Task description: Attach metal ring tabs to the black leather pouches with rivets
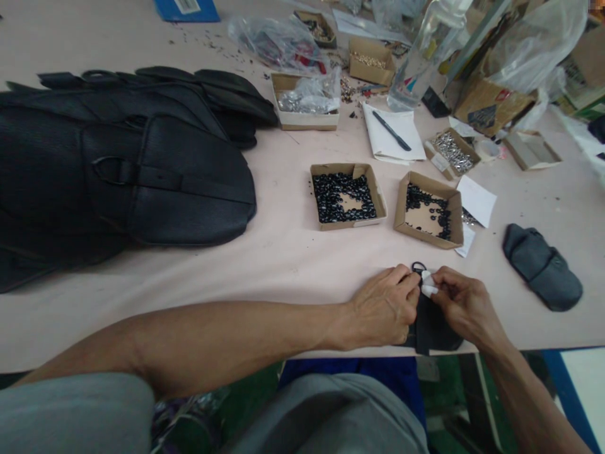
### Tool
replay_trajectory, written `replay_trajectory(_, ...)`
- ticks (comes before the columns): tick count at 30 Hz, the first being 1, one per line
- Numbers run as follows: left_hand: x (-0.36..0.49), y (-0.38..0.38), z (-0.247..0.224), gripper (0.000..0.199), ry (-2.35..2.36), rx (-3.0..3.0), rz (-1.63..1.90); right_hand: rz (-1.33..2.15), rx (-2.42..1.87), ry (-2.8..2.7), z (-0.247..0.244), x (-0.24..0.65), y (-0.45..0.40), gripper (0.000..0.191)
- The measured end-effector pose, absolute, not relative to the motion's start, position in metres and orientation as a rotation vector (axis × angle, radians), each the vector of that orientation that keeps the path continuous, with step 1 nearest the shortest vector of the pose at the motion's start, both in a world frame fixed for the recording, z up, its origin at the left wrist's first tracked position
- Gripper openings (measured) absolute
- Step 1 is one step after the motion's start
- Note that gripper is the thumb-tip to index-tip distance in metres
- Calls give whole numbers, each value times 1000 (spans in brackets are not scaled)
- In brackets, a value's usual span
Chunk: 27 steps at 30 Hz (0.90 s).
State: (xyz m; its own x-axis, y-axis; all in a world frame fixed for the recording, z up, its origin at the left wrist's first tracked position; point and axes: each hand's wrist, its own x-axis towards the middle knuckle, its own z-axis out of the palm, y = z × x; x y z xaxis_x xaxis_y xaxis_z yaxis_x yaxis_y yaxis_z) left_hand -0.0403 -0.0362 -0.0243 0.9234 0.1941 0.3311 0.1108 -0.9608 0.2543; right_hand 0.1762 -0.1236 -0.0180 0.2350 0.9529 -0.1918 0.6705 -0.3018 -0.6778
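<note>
At the table's front edge lies a black leather piece [437, 325], with a narrow strap and a black metal ring [418, 267] at its top. My left hand [387, 306] is closed on the strap side of this piece, just below the ring. From the right, my right hand [466, 309] pinches at the same spot, thumb and forefinger together. Something white [428, 284], like tape or fingertip covers, shows at those fingertips. Whatever small part sits between them is hidden. Beyond my hands stand two cardboard trays, one with black snap-like parts [326, 195], one with small black pieces [444, 221].
Stacked black leather bag parts [189, 183] cover the left. A finished-looking black leather piece [541, 268] lies at right. Farther back are a notepad [382, 142] with a pen [391, 130], a box of metal parts [454, 151], a clear bottle [420, 63] and plastic bags [274, 41].
</note>
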Motion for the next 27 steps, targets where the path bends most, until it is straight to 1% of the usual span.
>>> replay_trajectory(2,-40,-36,-24,30,214,2863,538,873,-2098,-1418,-16,174,-119,4)
replay_trajectory(7,-40,-36,-25,33,216,2868,534,995,-2162,-1252,-15,175,-109,10)
replay_trajectory(13,-40,-37,-29,33,231,2856,549,1014,-2307,-1276,-16,187,-92,7)
replay_trajectory(17,-38,-39,-33,34,273,2786,556,1081,-2381,-1270,-13,189,-77,10)
replay_trajectory(19,-37,-40,-35,34,291,2764,561,1118,-2365,-1223,-12,188,-72,12)
replay_trajectory(23,-37,-42,-36,30,314,2732,543,1155,-2262,-1205,-10,186,-79,7)
replay_trajectory(27,-39,-42,-37,27,380,2699,546,1089,-2045,-1172,-14,186,-110,16)
